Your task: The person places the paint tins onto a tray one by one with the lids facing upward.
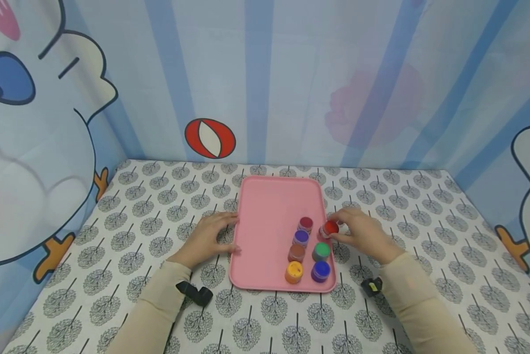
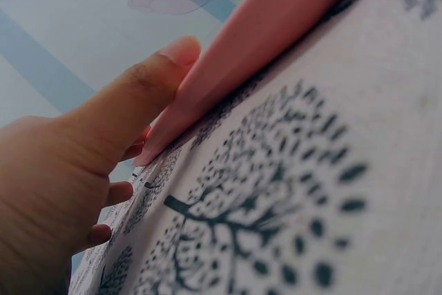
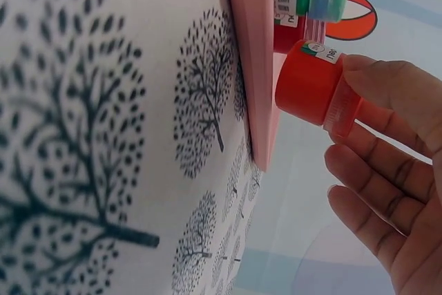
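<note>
My right hand [image 1: 363, 233] pinches a red paint jar [image 3: 309, 82] by its lid, between thumb and fingers, at the right rim of a pink tray [image 1: 269, 204]. In the right wrist view the jar is tilted just over that rim. Two jars, green [image 1: 321, 251] and blue [image 1: 320, 272], stand nearer me in the same row. Left of them stand crimson [image 1: 306, 224], purple [image 1: 300, 239], brown [image 1: 296, 253] and orange-yellow [image 1: 293, 273] jars. At the tray's left edge my left hand [image 1: 208, 238] rests with fingers spread, its thumb [image 2: 162, 67] touching the rim.
A cloth [image 1: 194, 191] printed with tree shapes covers the table under the tray. Behind the table hangs a striped blue curtain [image 1: 287, 83] with cartoon figures. Black straps with small devices [image 1: 198, 294] are on both wrists.
</note>
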Demonstrator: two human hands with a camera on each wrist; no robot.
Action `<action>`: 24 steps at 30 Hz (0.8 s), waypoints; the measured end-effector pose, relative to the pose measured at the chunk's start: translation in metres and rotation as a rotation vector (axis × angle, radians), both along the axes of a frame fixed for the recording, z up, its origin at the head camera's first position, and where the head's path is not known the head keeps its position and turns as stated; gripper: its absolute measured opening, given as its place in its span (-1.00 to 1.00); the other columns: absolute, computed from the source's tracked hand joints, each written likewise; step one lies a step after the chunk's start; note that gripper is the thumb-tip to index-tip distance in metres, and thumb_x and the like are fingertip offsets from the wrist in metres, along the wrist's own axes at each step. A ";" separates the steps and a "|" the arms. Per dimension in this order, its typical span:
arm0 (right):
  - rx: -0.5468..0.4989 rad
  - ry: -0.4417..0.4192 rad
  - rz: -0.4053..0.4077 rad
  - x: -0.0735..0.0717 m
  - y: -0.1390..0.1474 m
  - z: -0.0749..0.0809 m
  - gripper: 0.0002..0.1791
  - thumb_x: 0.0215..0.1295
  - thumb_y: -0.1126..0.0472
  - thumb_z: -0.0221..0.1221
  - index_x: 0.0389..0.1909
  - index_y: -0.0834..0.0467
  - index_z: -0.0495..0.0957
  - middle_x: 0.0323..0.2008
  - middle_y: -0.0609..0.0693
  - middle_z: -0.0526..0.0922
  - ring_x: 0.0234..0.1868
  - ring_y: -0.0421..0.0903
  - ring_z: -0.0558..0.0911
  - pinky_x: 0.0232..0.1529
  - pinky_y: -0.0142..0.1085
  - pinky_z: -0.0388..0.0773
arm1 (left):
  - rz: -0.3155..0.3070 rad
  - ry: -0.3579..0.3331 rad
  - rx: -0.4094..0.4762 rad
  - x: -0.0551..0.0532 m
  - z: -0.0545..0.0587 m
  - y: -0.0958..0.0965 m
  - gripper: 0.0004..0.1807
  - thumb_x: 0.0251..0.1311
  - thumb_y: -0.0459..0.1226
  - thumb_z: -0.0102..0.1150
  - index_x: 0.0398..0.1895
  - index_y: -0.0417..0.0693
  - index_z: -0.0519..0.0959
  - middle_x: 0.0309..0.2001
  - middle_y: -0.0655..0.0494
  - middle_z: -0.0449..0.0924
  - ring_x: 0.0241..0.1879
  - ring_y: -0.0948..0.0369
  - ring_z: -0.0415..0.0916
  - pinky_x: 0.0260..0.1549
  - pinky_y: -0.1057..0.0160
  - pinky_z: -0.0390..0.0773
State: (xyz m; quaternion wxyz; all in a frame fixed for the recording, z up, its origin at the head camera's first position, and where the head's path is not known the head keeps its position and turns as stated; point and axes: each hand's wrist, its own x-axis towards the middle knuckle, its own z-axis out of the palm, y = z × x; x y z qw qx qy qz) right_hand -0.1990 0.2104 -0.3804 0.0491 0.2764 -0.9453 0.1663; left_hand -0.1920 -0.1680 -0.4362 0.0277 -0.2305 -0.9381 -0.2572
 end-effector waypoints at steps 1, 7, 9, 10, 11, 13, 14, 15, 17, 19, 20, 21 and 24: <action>0.005 0.003 0.001 0.000 -0.001 0.000 -0.60 0.08 0.15 0.36 -0.04 0.17 0.61 -0.20 0.00 0.67 -0.11 -0.03 0.61 -0.02 -0.08 0.64 | 0.000 0.000 0.000 0.000 0.000 0.000 -0.10 -0.11 0.13 0.39 0.33 -0.02 0.37 0.41 0.05 0.31 0.41 -0.06 0.20 0.43 -0.19 0.07; 0.038 0.013 0.020 -0.003 -0.007 -0.002 -0.59 0.07 0.13 0.37 -0.04 0.17 0.61 -0.21 -0.02 0.67 -0.12 -0.06 0.61 -0.01 -0.10 0.64 | 0.005 -0.005 0.006 0.000 -0.001 0.000 -0.10 -0.12 0.13 0.40 0.33 0.00 0.37 0.41 0.05 0.31 0.41 -0.07 0.19 0.43 -0.20 0.06; 0.046 0.010 0.029 -0.004 -0.009 -0.002 -0.59 0.08 0.13 0.37 -0.04 0.17 0.61 -0.21 -0.03 0.67 -0.12 -0.06 0.61 0.00 -0.10 0.63 | 0.005 -0.005 0.008 0.000 -0.001 0.000 -0.10 -0.12 0.13 0.40 0.33 0.00 0.37 0.41 0.05 0.31 0.41 -0.07 0.19 0.44 -0.20 0.06; 0.050 0.005 0.030 -0.004 -0.010 -0.002 -0.59 0.08 0.13 0.37 -0.03 0.17 0.61 -0.21 -0.03 0.67 -0.12 -0.06 0.61 0.01 -0.09 0.62 | 0.007 -0.006 0.008 0.000 -0.001 0.000 -0.10 -0.12 0.13 0.40 0.33 0.00 0.37 0.41 0.05 0.31 0.41 -0.06 0.19 0.44 -0.20 0.06; 0.057 0.003 0.032 -0.004 -0.011 -0.002 -0.59 0.08 0.13 0.37 -0.04 0.17 0.61 -0.20 -0.02 0.68 -0.11 -0.05 0.61 0.02 -0.09 0.62 | 0.007 -0.007 0.008 0.000 -0.001 0.000 -0.10 -0.12 0.13 0.40 0.33 0.00 0.37 0.41 0.05 0.31 0.41 -0.06 0.19 0.44 -0.20 0.06; 0.063 -0.004 0.035 -0.005 -0.013 -0.003 -0.59 0.07 0.13 0.37 -0.04 0.18 0.61 -0.17 0.00 0.68 -0.09 -0.03 0.62 0.03 -0.07 0.61 | 0.007 -0.008 0.009 0.001 -0.001 0.000 -0.10 -0.12 0.12 0.40 0.33 0.00 0.37 0.41 0.05 0.31 0.41 -0.06 0.19 0.44 -0.20 0.06; 0.067 -0.008 0.035 -0.004 -0.014 -0.003 -0.59 0.07 0.12 0.37 -0.05 0.18 0.61 -0.16 0.02 0.68 -0.08 -0.02 0.62 0.03 -0.07 0.61 | 0.007 -0.010 0.011 0.001 -0.001 0.000 -0.10 -0.12 0.12 0.40 0.33 0.00 0.37 0.41 0.05 0.31 0.41 -0.06 0.19 0.44 -0.20 0.06; 0.073 -0.009 0.034 -0.004 -0.015 -0.003 -0.59 0.06 0.12 0.37 -0.05 0.18 0.62 -0.15 0.03 0.69 -0.08 -0.01 0.62 0.04 -0.07 0.61 | 0.008 -0.011 0.012 0.001 -0.001 0.000 -0.10 -0.12 0.12 0.40 0.34 0.00 0.37 0.41 0.06 0.31 0.42 -0.06 0.19 0.44 -0.20 0.05; 0.082 -0.008 0.034 -0.005 -0.016 -0.003 -0.59 0.05 0.11 0.38 -0.07 0.17 0.62 -0.13 0.05 0.69 -0.07 0.00 0.63 0.04 -0.07 0.62 | 0.008 -0.012 0.012 0.001 -0.001 0.000 -0.10 -0.12 0.12 0.40 0.34 0.00 0.37 0.41 0.06 0.30 0.42 -0.06 0.18 0.44 -0.20 0.05; 0.089 -0.011 0.034 -0.005 -0.017 -0.004 -0.60 0.05 0.11 0.38 -0.08 0.17 0.63 -0.13 0.05 0.69 -0.07 0.00 0.63 0.03 -0.08 0.62 | 0.008 -0.013 0.011 0.001 -0.001 0.000 -0.10 -0.11 0.12 0.40 0.34 0.00 0.37 0.41 0.06 0.30 0.42 -0.06 0.18 0.44 -0.20 0.05; 0.092 -0.011 0.031 -0.005 -0.018 -0.005 -0.60 0.05 0.10 0.39 -0.08 0.17 0.63 -0.13 0.05 0.69 -0.07 0.00 0.63 0.03 -0.08 0.62 | 0.009 -0.014 0.010 0.001 -0.001 0.000 -0.10 -0.11 0.12 0.40 0.34 0.00 0.37 0.41 0.06 0.30 0.42 -0.06 0.18 0.44 -0.20 0.05; 0.095 -0.012 0.029 -0.005 -0.018 -0.005 -0.60 0.04 0.10 0.39 -0.08 0.16 0.63 -0.13 0.06 0.70 -0.07 0.00 0.63 0.03 -0.09 0.63 | 0.009 -0.014 0.010 0.001 -0.001 0.000 -0.10 -0.11 0.12 0.40 0.34 0.00 0.37 0.41 0.06 0.30 0.42 -0.06 0.18 0.44 -0.19 0.05; 0.100 -0.018 0.024 -0.006 -0.019 -0.006 -0.59 0.04 0.10 0.39 -0.08 0.16 0.63 -0.11 0.06 0.69 -0.06 0.00 0.64 0.03 -0.09 0.63 | 0.009 -0.013 0.011 0.001 0.000 0.000 -0.10 -0.11 0.12 0.40 0.33 -0.01 0.37 0.41 0.06 0.30 0.42 -0.07 0.18 0.44 -0.20 0.05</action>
